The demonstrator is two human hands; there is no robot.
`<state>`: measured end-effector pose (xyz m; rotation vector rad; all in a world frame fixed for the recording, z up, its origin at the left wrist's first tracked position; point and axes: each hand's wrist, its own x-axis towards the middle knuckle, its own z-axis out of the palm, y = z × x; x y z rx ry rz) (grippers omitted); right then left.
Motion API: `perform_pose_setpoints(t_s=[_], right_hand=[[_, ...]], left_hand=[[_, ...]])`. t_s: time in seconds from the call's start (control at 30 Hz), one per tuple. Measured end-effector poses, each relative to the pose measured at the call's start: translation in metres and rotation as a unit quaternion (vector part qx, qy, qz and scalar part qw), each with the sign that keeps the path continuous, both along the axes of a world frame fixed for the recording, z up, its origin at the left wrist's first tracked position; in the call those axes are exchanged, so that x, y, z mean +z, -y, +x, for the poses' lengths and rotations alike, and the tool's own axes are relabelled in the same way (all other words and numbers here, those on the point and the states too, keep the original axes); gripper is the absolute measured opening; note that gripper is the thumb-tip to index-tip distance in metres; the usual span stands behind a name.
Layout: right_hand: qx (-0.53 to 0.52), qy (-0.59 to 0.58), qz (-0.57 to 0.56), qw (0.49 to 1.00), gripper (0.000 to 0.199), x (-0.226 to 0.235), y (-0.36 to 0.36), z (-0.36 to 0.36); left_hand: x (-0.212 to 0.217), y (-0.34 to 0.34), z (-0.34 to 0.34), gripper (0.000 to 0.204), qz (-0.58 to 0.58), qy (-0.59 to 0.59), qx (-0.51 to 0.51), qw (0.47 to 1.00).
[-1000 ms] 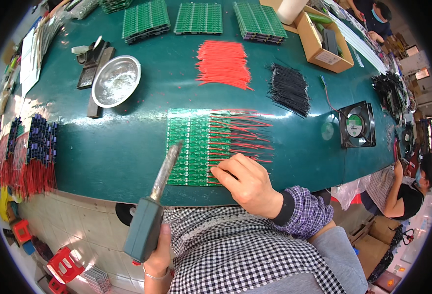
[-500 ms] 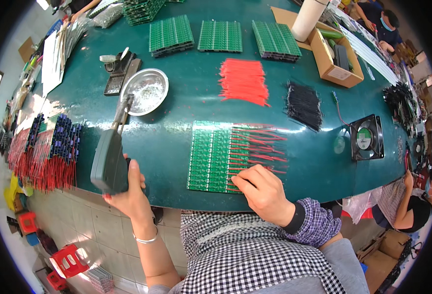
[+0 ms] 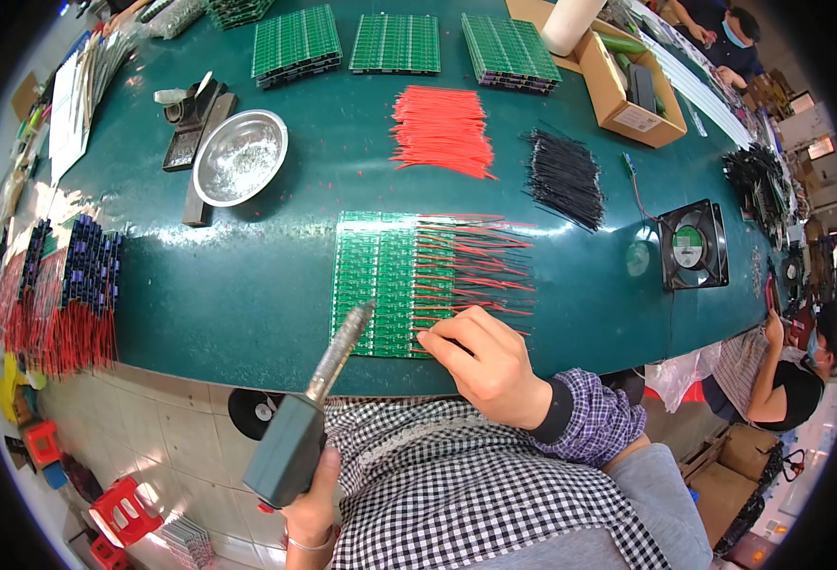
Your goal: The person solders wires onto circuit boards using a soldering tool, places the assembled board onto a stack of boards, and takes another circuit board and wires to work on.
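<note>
My left hand (image 3: pixel 312 503) is closed round the dark grey grip of a soldering gun (image 3: pixel 288 448), whose long metal tip points up and right over a green circuit board panel (image 3: pixel 359 249). My right hand (image 3: pixel 496 370) pinches a red wire at the panel's lower right part, thumb and forefinger together; the hand hides most of that wire. Rows of red and black wires (image 3: pixel 485 258) stick out to the right from the panel, above my right hand. Beyond the panel lie a pile of loose red wires (image 3: pixel 442 133) and a pile of black wires (image 3: pixel 566 180).
A metal bowl (image 3: pixel 201 179) with silvery bits stands beside a soldering stand (image 3: pixel 190 123). Stacked green panels (image 3: pixel 394 46) line the back. Wired boards (image 3: pixel 62 294) sit at the left edge, a fan (image 3: pixel 694 245) and cardboard box (image 3: pixel 639 122) at the right. Other people work at the right.
My left hand has brought the soldering gun from beside the bowl down and right, its tip now over the panel. My right hand keeps its pinch; the whole view has shifted slightly.
</note>
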<state>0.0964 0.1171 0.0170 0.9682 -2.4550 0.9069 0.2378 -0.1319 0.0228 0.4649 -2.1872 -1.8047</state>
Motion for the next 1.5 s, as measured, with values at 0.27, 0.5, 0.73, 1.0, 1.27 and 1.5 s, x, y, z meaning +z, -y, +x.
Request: perform_pose_setpoints(t_s=[0.27,0.5,0.73,1.0,1.27,1.5], right_hand=[[0.001,0.004,0.016,1.000,0.027,0.002,0.002,0.001],[-0.002,0.005,0.024,1.000,0.027,0.002,0.003,0.001],[-0.010,0.010,0.012,1.000,0.031,0.004,0.005,0.001],[-0.011,0.012,0.016,1.000,0.030,0.004,0.005,0.000],[-0.015,0.003,0.019,1.000,0.028,0.003,0.007,0.001],[-0.021,0.004,0.015,1.000,0.028,0.002,0.006,0.001]], left_hand=[[0.008,-0.007,0.007,0.034,-0.076,0.096,-0.076,0.990],[0.008,-0.012,0.005,0.022,-0.070,0.080,-0.069,0.992],[0.011,-0.011,0.002,0.023,-0.095,0.099,-0.092,0.986],[0.004,-0.009,0.009,0.023,-0.101,0.076,-0.064,0.990],[0.000,-0.004,0.023,0.031,-0.049,0.115,-0.052,0.991],[0.009,-0.011,0.008,0.023,-0.115,0.054,-0.064,0.990]])
